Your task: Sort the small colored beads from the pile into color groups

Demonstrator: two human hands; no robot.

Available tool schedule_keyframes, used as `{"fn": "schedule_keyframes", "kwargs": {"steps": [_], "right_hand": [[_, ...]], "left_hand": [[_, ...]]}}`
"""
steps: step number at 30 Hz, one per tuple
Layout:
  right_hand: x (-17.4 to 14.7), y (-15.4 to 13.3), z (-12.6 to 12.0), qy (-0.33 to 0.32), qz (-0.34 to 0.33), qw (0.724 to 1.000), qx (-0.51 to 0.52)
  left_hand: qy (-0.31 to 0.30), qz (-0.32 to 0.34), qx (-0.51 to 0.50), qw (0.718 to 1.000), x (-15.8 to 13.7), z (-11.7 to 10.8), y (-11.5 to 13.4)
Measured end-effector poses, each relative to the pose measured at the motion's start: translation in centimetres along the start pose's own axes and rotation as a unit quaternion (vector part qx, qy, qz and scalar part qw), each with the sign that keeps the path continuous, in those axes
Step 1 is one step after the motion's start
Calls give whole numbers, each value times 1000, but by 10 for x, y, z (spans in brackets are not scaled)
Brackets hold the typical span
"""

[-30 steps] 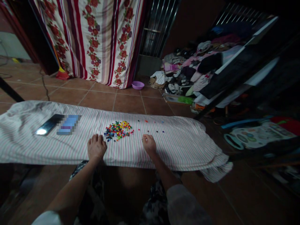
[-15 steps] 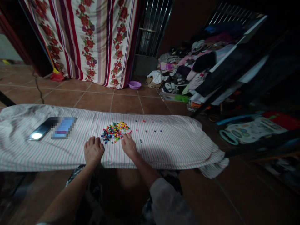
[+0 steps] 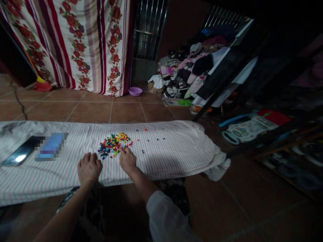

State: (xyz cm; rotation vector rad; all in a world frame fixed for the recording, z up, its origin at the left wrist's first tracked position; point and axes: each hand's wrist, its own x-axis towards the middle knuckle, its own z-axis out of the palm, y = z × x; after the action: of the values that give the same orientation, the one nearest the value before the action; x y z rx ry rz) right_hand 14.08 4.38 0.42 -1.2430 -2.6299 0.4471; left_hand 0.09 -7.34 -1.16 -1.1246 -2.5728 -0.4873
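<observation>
Here we are over the striped, cloth-draped worktop (image 3: pixel 174 158), and right in the middle of our view sits the heap of small coloured pieces (image 3: pixel 112 144), yellow and green toward its far right, blue and dark ones gathered at the near left. Our right hand (image 3: pixel 128 160) is at the near right edge of that heap, fingers drawn in narrow, fingertips right up against the pieces; whether one is pinched between them, we cannot tell. Our left hand (image 3: pixel 89 168) lies palm down on the cloth just short of the heap's near left side, fingers loosely apart and bent, and we see nothing in its grasp. Off to the right, well spaced, we count singles out on the stripes: an orange piece (image 3: pixel 145 129) toward the far edge, a red piece (image 3: pixel 138 140) closer in, and a grey pair (image 3: pixel 143 152) just beyond the right hand. Over on the left, we have a dark, glossy flat device (image 3: pixel 19 153) catching a bright glare, and beside it a bluish pixelated rectangle (image 3: pixel 51 146), its details hidden.
</observation>
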Motion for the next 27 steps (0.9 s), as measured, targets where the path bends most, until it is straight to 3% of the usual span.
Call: {"fn": "schedule_keyframes", "kwargs": {"steps": [21, 27], "right_hand": [[-2, 3, 4, 10, -8, 1000, 16], [2, 5, 9, 11, 18, 1000, 21]], "left_hand": [[-11, 0, 35, 999, 1, -3, 3], [-8, 4, 43, 999, 2, 0, 1]]}}
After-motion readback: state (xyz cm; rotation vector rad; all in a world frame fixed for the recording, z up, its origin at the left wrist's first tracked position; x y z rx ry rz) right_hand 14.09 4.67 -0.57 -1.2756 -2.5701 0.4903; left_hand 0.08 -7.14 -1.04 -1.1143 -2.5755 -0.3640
